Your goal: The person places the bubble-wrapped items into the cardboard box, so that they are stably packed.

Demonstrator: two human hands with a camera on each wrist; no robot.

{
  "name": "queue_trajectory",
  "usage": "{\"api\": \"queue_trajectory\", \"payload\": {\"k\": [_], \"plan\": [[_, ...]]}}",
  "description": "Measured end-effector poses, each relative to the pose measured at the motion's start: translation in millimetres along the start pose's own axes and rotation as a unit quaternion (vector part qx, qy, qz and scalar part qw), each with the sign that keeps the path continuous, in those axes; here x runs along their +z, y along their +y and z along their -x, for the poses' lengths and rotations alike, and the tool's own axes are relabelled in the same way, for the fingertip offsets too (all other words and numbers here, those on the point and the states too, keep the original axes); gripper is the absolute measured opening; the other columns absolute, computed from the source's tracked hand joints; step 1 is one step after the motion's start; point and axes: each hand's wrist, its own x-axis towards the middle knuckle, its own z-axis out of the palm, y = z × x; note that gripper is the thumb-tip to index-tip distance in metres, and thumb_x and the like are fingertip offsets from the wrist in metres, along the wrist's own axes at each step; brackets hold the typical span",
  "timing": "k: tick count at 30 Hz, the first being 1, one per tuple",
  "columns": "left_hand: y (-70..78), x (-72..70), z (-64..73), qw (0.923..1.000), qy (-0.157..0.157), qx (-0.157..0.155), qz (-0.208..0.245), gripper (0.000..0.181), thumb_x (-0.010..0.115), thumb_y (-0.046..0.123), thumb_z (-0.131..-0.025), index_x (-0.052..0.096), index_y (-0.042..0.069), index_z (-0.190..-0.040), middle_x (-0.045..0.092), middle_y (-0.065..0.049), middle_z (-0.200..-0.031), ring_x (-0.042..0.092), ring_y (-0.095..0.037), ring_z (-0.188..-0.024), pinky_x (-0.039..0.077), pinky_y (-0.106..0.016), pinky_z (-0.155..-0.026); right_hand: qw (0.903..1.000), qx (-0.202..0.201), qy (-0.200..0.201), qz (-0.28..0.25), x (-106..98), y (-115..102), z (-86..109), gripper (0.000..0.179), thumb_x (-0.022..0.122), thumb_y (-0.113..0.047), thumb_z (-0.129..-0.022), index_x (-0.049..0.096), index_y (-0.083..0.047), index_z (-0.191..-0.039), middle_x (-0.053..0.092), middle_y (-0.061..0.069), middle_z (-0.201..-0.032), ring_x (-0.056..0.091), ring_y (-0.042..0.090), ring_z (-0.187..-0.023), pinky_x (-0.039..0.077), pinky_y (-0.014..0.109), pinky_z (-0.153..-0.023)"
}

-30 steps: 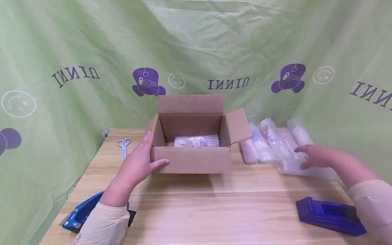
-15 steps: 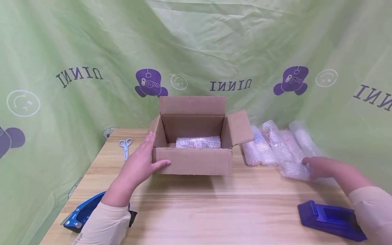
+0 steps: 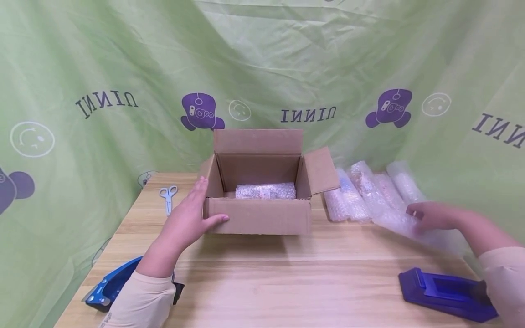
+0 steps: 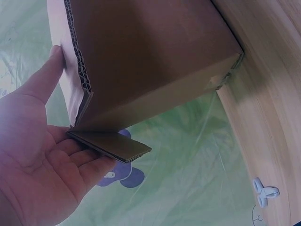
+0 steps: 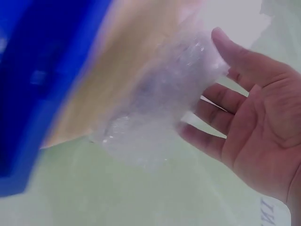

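Observation:
My left hand (image 3: 186,216) holds the left front corner of an open cardboard box (image 3: 258,216), thumb on the front flap. In the left wrist view its fingers lie under the small side flap (image 4: 115,143). Inside the box sits a bubble-wrapped bundle (image 3: 265,191). At the right, my right hand (image 3: 436,216) grips a bubble-wrapped roll (image 3: 395,223), blurred by motion. The right wrist view has the thumb on one side of this wrapped roll (image 5: 160,94) and the fingertips on the other. Several more bubble-wrapped rolls (image 3: 369,189) lie side by side behind it.
Pale blue scissors (image 3: 168,198) lie left of the box. A blue tape dispenser (image 3: 110,284) sits by the left forearm. Another, darker blue dispenser (image 3: 445,294) stands near the right sleeve. A green printed curtain (image 3: 262,68) hangs behind the wooden table (image 3: 266,282).
My right hand has come down onto the nearest wrapped roll and grips it; the roll now lies at a steeper slant. The left hand stays on the box. The view shifted slightly early on.

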Motion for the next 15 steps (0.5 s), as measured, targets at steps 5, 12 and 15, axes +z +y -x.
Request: {"api": "queue_trajectory", "payload": {"k": [5, 12, 15], "plan": [[-0.3, -0.4, -0.2, 1.0, 0.001, 0.001, -0.001, 0.113, 0.069, 0.063, -0.081, 0.009, 0.007, -0.158, 0.009, -0.011, -0.165, 0.016, -0.034, -0.15, 0.024, -0.056, -0.118, 0.9991, -0.002, 0.029, -0.031, -28.2, -18.4, 0.6, 0.053, 0.071, -0.031, -0.089, 0.056, 0.006, -0.124, 0.064, 0.013, -0.107, 0.06, 0.027, -0.099, 0.052, 0.04, -0.08], [-0.3, -0.9, 1.1, 1.0, 0.002, -0.002, -0.001, 0.113, 0.07, 0.063, -0.081, 0.009, 0.007, -0.158, 0.009, -0.012, -0.165, 0.017, -0.035, -0.15, 0.024, -0.057, -0.118, 0.9929, -0.01, 0.114, -0.032, -65.5, -53.2, -4.2, 0.054, 0.067, -0.033, -0.093, 0.053, 0.002, -0.132, 0.065, 0.013, -0.108, 0.061, 0.025, -0.097, 0.053, 0.037, -0.078], [0.6, -1.1, 1.2, 1.0, 0.001, -0.003, -0.001, 0.113, 0.07, 0.063, -0.081, 0.009, 0.008, -0.158, 0.008, -0.011, -0.165, 0.017, -0.035, -0.15, 0.025, -0.057, -0.118, 0.9875, -0.013, 0.157, -0.006, -81.3, -70.2, -7.3, 0.055, 0.065, -0.038, -0.094, 0.055, -0.002, -0.134, 0.066, 0.017, -0.113, 0.062, 0.034, -0.102, 0.053, 0.05, -0.083]]}}
